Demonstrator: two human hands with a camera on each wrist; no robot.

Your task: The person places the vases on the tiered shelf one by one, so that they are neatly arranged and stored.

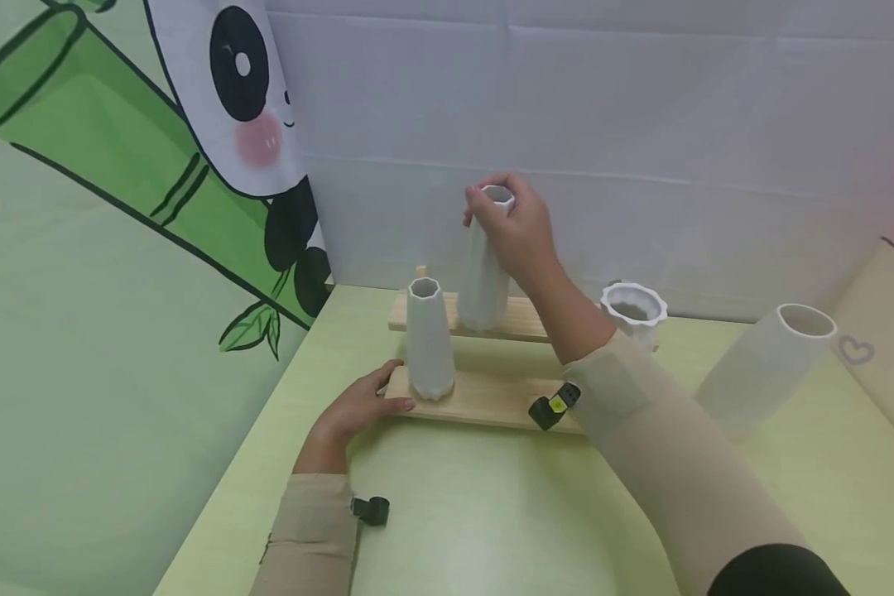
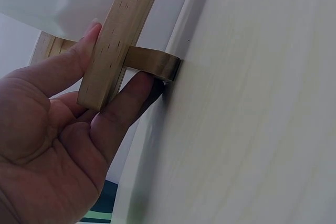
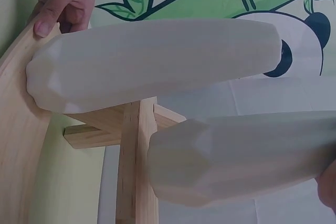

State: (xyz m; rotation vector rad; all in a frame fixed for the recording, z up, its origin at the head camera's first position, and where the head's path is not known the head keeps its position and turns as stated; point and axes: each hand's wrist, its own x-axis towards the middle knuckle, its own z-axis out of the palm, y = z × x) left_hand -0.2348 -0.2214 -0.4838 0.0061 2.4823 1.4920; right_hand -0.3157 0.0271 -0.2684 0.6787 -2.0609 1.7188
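Observation:
My right hand [image 1: 521, 232] grips a tall white faceted vase [image 1: 483, 285] around its rim, thumb on the near side. The vase's base overlaps the rear, higher board [image 1: 525, 316] of a two-step wooden stand in the head view. A second white vase [image 1: 429, 339] stands upright near the left end of the stand's front board [image 1: 499, 399]. My left hand [image 1: 358, 406] holds that end of the board. In the left wrist view, the thumb lies on the upper side of the board [image 2: 121, 40] and the fingers are beneath, beside a short wooden foot [image 2: 155, 62].
A white pot with a scalloped rim [image 1: 635, 314] is at the right end of the rear board, partly behind my right arm. A wider white vase [image 1: 767, 368] leans on the table farther right. A pale cloth wall [image 1: 603, 124] rises behind the table, with a printed panda backdrop at left.

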